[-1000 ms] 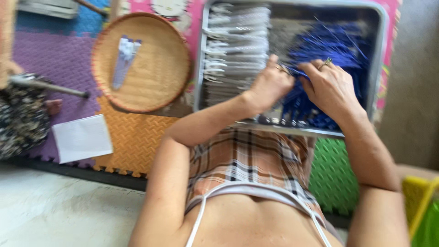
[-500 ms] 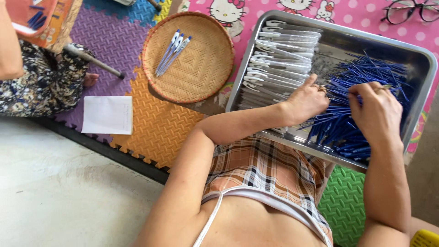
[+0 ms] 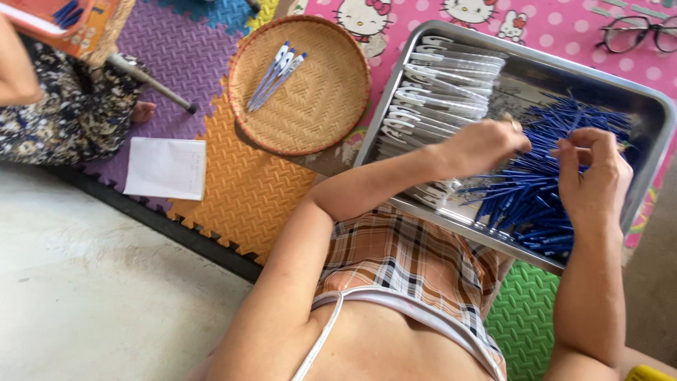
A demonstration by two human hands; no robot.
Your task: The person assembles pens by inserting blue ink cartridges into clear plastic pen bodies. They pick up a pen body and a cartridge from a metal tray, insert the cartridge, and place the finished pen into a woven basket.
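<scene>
**Sorting pen parts over a metal tray — head view**

Since the earlier frame the view has swung right and down: the woven basket [image 3: 300, 85] now sits further left, and both hands have drawn closer together over the blue pile.

From left to right. A seated co-worker's patterned clothing [image 3: 67, 116] fills the upper left corner, with a dark rod [image 3: 149, 82] lying beside it on the foam floor mat [image 3: 243, 187]. One white sheet of paper [image 3: 166, 168] lies flat on the mat. The round basket holds about four finished pens [image 3: 276, 74], laid parallel — probably to keep completed pieces apart. The rectangular metal tray [image 3: 656, 116] keeps two stocks separate: clear pen barrels [image 3: 437, 74] stacked in rows at its left, too many to count, and blue refills [image 3: 536, 190] heaped at its right, likewise uncountable. The left hand [image 3: 483, 144] is curled over the boundary between them; what its fingers hold cannot be told. The right hand [image 3: 592, 176] pinches what looks like a single blue refill. One pair of glasses [image 3: 638, 34] lies beyond the tray.
</scene>
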